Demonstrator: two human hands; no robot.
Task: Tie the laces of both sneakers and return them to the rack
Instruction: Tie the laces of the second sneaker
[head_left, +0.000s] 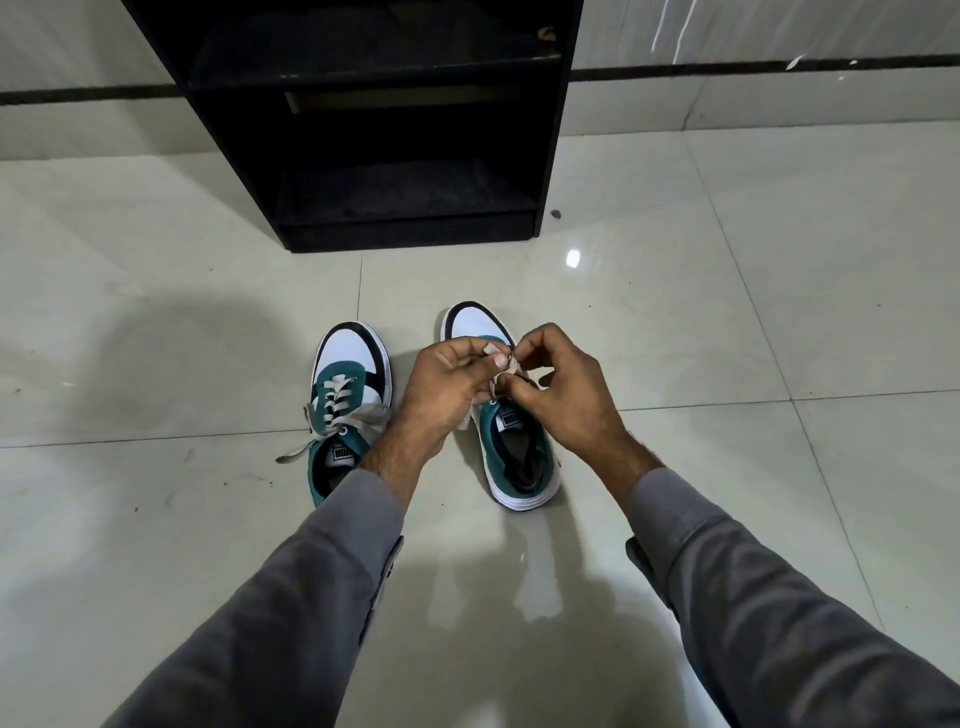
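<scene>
Both arms reach forward in grey sleeves (322, 582) over the tiled floor (675, 322). The left hand (447, 384) and right hand (561, 387) meet above the right sneaker (519, 457), each with curled fingers pinching its beige lace (503, 370). The left sneaker (345, 374) stands just beside it, its laces (332, 410) loose. The black rack (363, 130) stands beyond the 2 sneakers.

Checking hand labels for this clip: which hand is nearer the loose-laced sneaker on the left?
Left. The left hand is just beside the left sneaker, its wrist crossing that shoe's lace. The right hand is farther, over the right sneaker.
</scene>
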